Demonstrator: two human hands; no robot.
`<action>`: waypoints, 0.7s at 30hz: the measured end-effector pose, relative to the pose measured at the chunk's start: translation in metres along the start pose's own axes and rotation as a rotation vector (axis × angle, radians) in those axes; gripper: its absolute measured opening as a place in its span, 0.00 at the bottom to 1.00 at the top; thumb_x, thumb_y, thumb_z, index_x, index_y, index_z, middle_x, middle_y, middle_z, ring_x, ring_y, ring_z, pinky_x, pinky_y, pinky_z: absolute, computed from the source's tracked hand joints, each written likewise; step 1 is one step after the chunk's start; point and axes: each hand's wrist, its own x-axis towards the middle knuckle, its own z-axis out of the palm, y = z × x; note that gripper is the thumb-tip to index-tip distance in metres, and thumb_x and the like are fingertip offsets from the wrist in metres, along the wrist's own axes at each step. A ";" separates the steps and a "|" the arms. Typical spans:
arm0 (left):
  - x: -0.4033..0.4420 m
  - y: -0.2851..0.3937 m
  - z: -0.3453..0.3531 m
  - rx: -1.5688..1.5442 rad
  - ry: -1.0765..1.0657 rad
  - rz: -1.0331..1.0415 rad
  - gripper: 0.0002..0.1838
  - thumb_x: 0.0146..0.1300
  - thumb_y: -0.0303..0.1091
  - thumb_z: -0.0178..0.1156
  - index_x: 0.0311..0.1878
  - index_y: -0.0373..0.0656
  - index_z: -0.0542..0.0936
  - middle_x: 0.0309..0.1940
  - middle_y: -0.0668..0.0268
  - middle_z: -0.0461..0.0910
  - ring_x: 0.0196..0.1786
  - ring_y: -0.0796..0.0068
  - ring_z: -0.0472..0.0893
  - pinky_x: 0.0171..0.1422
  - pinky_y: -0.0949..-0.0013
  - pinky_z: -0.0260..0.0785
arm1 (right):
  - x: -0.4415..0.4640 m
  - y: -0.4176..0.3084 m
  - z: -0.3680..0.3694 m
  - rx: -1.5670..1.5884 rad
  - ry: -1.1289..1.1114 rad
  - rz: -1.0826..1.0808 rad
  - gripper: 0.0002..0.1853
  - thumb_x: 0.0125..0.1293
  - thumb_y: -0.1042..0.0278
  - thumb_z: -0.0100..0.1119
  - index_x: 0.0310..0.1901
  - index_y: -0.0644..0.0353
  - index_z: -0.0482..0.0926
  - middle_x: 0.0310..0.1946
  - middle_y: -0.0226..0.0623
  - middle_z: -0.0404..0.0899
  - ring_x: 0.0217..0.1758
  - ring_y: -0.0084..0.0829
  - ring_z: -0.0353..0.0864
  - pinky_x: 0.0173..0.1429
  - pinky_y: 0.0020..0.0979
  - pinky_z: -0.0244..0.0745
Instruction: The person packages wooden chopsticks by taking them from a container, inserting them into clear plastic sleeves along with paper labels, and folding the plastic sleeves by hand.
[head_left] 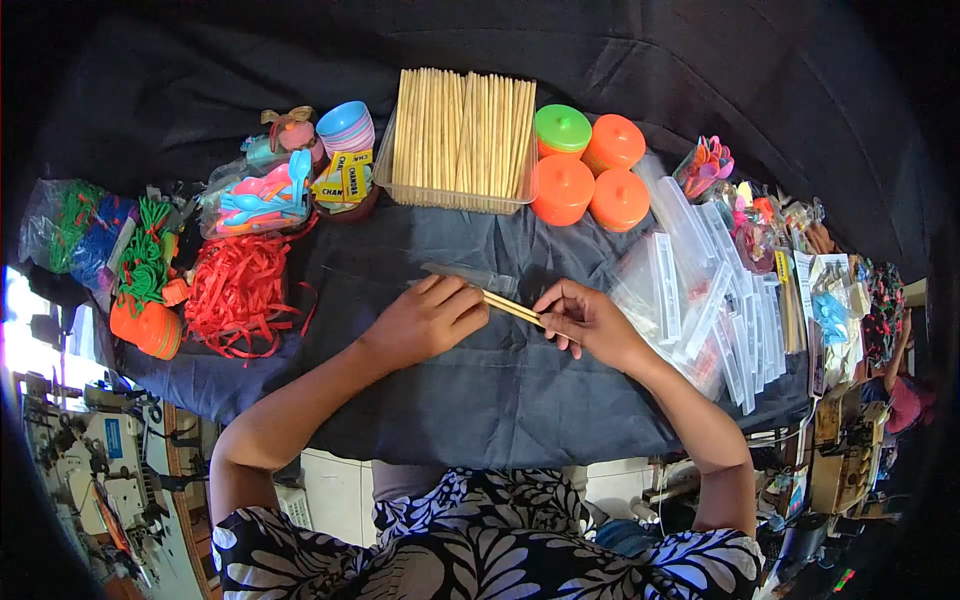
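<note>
Two light wooden sticks [513, 306] lie side by side between my hands, above the black cloth [440, 400]. My left hand [428, 316] is closed around their left ends. At their right ends, the fingers of my right hand [583, 322] pinch the sticks. A clear plastic sleeve [478, 277] shows just above my left fingers; whether I hold it cannot be made out. Beyond my hands stands a clear box [460, 200] full of similar wooden sticks.
Orange lidded tubs [563, 188], one with a green lid [563, 129], stand right of the box. Plastic sleeves [705, 300] are piled at right. Red ribbons [240, 295], a tub of plastic spoons [262, 200], green cords [145, 255] and stacked cups [345, 127] are at left.
</note>
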 end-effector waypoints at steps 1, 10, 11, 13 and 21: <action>0.000 0.000 0.000 0.000 0.000 0.001 0.13 0.51 0.30 0.61 0.42 0.42 0.80 0.42 0.67 0.77 0.48 0.69 0.77 0.50 0.68 0.72 | 0.000 -0.001 -0.001 0.017 -0.003 0.012 0.07 0.69 0.70 0.58 0.45 0.61 0.73 0.26 0.28 0.75 0.25 0.16 0.73 0.23 0.20 0.68; 0.005 0.019 -0.004 -0.089 0.136 0.113 0.10 0.51 0.31 0.61 0.38 0.45 0.77 0.36 0.70 0.74 0.45 0.72 0.77 0.50 0.67 0.72 | 0.008 -0.011 0.012 -0.114 -0.012 0.005 0.07 0.69 0.72 0.56 0.45 0.62 0.71 0.28 0.29 0.75 0.25 0.16 0.74 0.22 0.19 0.68; 0.005 0.020 -0.006 -0.078 0.095 0.101 0.09 0.51 0.31 0.60 0.37 0.45 0.77 0.35 0.69 0.73 0.45 0.72 0.77 0.51 0.67 0.73 | 0.008 -0.016 0.017 -0.160 0.008 0.007 0.06 0.69 0.72 0.57 0.44 0.62 0.72 0.28 0.30 0.75 0.24 0.16 0.73 0.21 0.20 0.68; 0.004 0.021 -0.005 -0.068 0.055 0.091 0.09 0.51 0.31 0.60 0.37 0.45 0.76 0.35 0.69 0.72 0.45 0.71 0.77 0.51 0.67 0.73 | 0.007 -0.021 0.023 -0.221 0.014 -0.037 0.06 0.69 0.72 0.57 0.44 0.62 0.73 0.29 0.32 0.75 0.25 0.19 0.75 0.24 0.22 0.71; 0.002 0.022 -0.002 -0.079 0.011 0.058 0.11 0.51 0.31 0.60 0.40 0.44 0.76 0.37 0.68 0.71 0.43 0.72 0.77 0.44 0.70 0.76 | -0.029 -0.013 0.001 -0.657 0.109 -0.453 0.18 0.60 0.77 0.61 0.53 0.59 0.75 0.41 0.42 0.74 0.40 0.41 0.78 0.48 0.38 0.75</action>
